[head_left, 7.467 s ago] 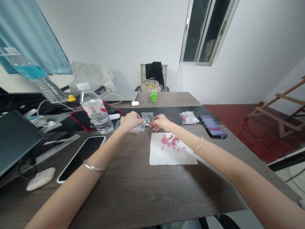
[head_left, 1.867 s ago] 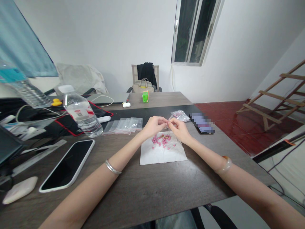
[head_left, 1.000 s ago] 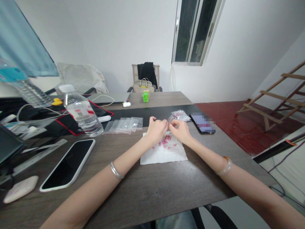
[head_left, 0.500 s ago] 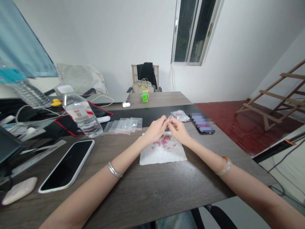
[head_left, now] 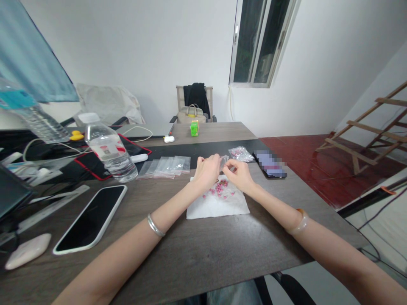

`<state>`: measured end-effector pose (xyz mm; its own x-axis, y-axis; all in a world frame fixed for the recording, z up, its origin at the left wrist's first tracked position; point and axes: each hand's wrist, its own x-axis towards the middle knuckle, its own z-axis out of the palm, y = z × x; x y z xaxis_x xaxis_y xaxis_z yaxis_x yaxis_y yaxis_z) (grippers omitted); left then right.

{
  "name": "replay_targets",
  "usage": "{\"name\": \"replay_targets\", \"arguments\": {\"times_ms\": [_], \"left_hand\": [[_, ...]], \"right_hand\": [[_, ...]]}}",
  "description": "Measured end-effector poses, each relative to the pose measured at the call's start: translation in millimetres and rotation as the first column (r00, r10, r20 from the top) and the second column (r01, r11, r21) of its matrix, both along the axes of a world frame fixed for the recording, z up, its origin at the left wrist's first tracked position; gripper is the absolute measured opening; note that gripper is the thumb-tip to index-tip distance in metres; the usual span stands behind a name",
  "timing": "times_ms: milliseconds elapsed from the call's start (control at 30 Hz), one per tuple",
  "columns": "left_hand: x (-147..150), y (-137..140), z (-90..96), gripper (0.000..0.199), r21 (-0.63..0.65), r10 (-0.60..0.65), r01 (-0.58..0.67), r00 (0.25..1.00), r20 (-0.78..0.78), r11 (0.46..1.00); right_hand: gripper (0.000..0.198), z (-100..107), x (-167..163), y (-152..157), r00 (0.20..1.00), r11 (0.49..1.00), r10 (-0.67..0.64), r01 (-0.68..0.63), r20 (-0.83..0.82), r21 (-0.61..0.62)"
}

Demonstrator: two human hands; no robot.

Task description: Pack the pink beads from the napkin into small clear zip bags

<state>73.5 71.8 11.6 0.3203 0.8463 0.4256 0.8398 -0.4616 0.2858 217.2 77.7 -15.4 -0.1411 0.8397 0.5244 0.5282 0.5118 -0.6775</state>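
Just above the far edge of a white tissue (head_left: 203, 209), my two hands work close together on a small clear plastic bag (head_left: 224, 160). My left hand (head_left: 207, 170) is closed on one side of it, its fingertips turned away from view. From the other side, the thumb and fingers of my right hand (head_left: 240, 173) pinch the bag near its edge. Below them, several pink beads (head_left: 219, 189) lie scattered on the tissue. What the bag contains cannot be made out.
Flat clear zip bags (head_left: 168, 166) lie left of my hands, and a filled bag (head_left: 241, 153) lies behind them. A phone (head_left: 270, 164) rests at right, another phone (head_left: 90, 219) at left. Water bottles (head_left: 110, 148) stand at left; a green toy block (head_left: 194, 128) sits farther back.
My hands have moved slightly apart, and the clear bag now shows between them. My left hand has turned, its fingers curling more. The beads and tissue stay put.
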Motion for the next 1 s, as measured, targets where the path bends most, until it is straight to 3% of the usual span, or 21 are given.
{"name": "replay_targets", "arguments": {"times_ms": [233,333,400,467,600,733,867,933,1000], "left_hand": [[-9.5,11.1,7.9,0.019,-0.07,-0.021,0.028,0.995,0.095,0.997],[-9.0,11.2,10.8,0.02,-0.09,-0.043,0.057,0.988,0.147,0.994],[-8.6,10.2,12.3,0.023,-0.089,-0.054,0.07,0.984,0.17,0.994],[-8.8,9.5,12.8,0.025,-0.077,-0.071,0.087,0.979,0.189,0.993],[-9.6,10.9,10.4,0.022,-0.04,-0.104,0.116,0.97,0.221,0.992],[-8.8,12.3,8.0,0.016,0.021,-0.155,0.156,0.949,0.275,0.988],[-7.2,10.3,8.8,0.011,0.139,-0.177,0.143,0.943,0.283,0.98],[-7.1,9.0,8.7,0.014,0.206,-0.176,0.131,0.959,0.223,0.97],[-7.6,8.3,7.6,0.015,0.247,-0.184,0.144,0.972,0.144,0.958]], "right_hand": [[0.023,-1.0,4.3,6.5,0.98,0.987,-0.156,0.15,-0.125,-0.053],[0.021,0.9,3.9,7.1,0.969,0.983,-0.139,0.109,-0.207,-0.149],[0.017,4.4,2.5,5.7,0.945,0.963,-0.101,0.014,-0.311,-0.269],[0.013,9.4,1.3,3.7,0.892,0.9,-0.054,-0.152,-0.449,-0.409],[0.023,19.3,1.6,2.5,0.708,0.653,-0.049,-0.511,-0.704,-0.559],[0.036,20.9,5.1,7.1,0.555,0.495,-0.146,-0.676,-0.819,-0.546],[0.04,16.6,9.4,13.2,0.395,0.338,-0.217,-0.828,-0.893,-0.448],[0.041,15.0,10.6,14.3,0.315,0.297,-0.254,-0.874,-0.914,-0.384],[0.042,14.4,11.0,13.8,0.265,0.289,-0.28,-0.893,-0.923,-0.344]]}}
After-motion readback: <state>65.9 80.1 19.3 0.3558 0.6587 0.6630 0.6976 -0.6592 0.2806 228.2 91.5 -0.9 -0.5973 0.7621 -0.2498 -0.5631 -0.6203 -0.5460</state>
